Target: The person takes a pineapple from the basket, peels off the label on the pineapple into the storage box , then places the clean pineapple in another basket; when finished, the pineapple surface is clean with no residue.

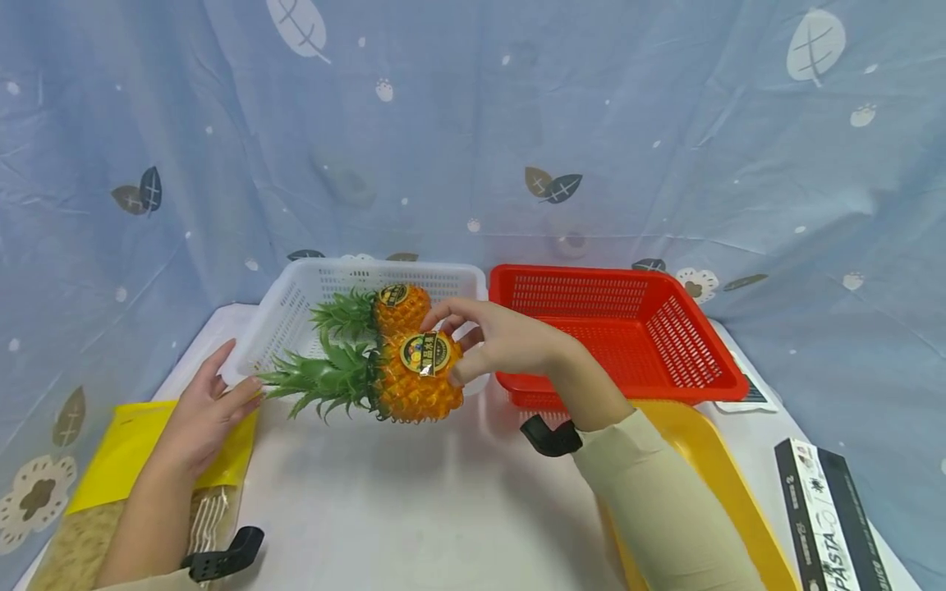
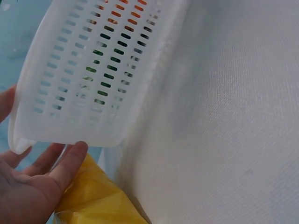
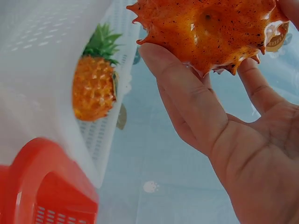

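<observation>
My right hand point(image 1: 510, 338) grips a small orange pineapple point(image 1: 417, 398) with a round label, above the front rim of the white basket point(image 1: 473, 283). Its green leaves point left. In the right wrist view, fingers point(image 3: 187, 88) bend round the spiky, glossy base of that pineapple point(image 3: 210, 32). Another pineapple point(image 1: 402, 305), partly hidden by the held one, lies inside the white basket. At the basket's front left corner is my left hand point(image 1: 203, 419), fingers fairly straight and spread. In the left wrist view, its fingertips point(image 2: 78, 151) touch the white rim.
A red basket point(image 1: 687, 345) adjoins the white one on the right. In front of it lies a yellow tray point(image 1: 727, 484), partly under my right sleeve. A yellow-topped bag point(image 1: 111, 460) lies at left, a black PASTA box point(image 1: 828, 517) at right. A patterned blue curtain point(image 1: 458, 123) hangs behind.
</observation>
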`<state>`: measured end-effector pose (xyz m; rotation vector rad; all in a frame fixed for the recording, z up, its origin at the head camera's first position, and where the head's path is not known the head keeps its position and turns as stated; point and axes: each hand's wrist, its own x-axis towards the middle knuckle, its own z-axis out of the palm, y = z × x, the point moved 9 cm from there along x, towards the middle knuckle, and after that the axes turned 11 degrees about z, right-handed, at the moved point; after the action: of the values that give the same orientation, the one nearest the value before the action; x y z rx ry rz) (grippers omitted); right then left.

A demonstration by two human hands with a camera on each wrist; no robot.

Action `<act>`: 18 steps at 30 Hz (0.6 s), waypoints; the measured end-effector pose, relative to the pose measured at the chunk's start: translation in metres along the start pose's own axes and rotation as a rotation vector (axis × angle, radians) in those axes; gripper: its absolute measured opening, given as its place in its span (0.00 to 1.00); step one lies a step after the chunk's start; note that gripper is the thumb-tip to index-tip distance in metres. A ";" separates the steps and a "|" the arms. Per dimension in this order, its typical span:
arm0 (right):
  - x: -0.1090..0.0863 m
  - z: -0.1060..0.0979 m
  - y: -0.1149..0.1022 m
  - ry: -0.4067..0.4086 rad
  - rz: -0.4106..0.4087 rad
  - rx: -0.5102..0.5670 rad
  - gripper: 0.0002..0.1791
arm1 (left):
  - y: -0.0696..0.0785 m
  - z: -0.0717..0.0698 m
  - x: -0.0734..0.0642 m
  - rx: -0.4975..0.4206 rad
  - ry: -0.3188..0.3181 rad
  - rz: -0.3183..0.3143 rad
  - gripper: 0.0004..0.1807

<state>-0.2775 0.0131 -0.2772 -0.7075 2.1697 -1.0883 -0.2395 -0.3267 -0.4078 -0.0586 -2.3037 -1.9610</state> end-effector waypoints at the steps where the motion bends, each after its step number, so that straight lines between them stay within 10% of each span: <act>1: -0.003 0.000 0.001 0.008 -0.005 -0.016 0.30 | 0.000 0.000 0.000 0.005 -0.002 -0.004 0.50; 18: -0.046 0.010 0.028 0.018 -0.009 -0.057 0.30 | 0.000 0.001 0.001 -0.093 0.024 0.070 0.47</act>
<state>-0.2446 0.0546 -0.2928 -0.7357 2.2222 -1.0449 -0.2408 -0.3262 -0.4078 -0.1214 -2.1646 -2.0221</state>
